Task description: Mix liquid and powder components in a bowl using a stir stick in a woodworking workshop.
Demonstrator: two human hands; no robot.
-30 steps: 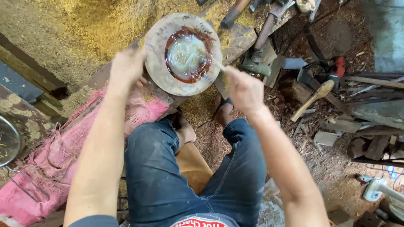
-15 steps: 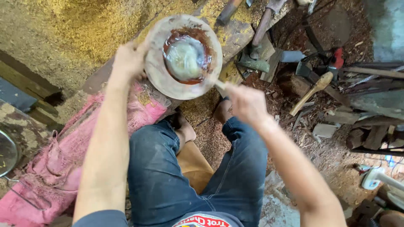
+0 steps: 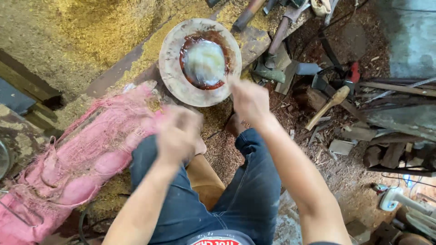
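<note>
A pink mesh sack (image 3: 86, 159) is lying on the floor far to the left of both hands, sprinkled with sawdust. The left hand (image 3: 178, 134) is hanging blurred above the person's left knee, apart from everything; it is gripping nothing that I can make out, and whether its fingers are spread or curled I cannot tell. Just ahead of it, between the two hands and a little beyond them, a round wooden disc (image 3: 200, 61) is sitting with a dark red ring and a pale hollow at its centre. It is looking thick, stiff and fairly heavy, rough at the bare rim, so the rim is probably the surest place to grip it; the reddish centre may be wet or slick. The right hand (image 3: 249, 102) is curling closed near the disc's lower right edge, seemingly around a thin tool that is mostly hidden. Further right, a wooden mallet (image 3: 328, 106) is lying among scrap wood.
</note>
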